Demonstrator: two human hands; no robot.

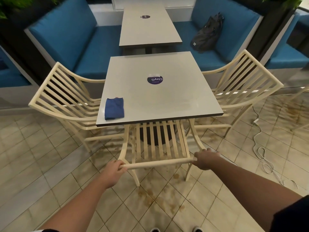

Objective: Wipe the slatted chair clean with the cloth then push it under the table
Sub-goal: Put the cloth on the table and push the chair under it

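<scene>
With both hands (113,173) (204,160) clenched round the chair (157,144) top rail, the stiff, light frame should slide evenly under the table (167,101).

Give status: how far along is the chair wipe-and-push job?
Done, apparently: the blue cloth lies folded on the table, out of hand, so wiping looks over. In hand: left hand and right hand grip the top rail of the slatted chair, its seat hidden under the table edge. Left: perhaps a final push in.
</scene>
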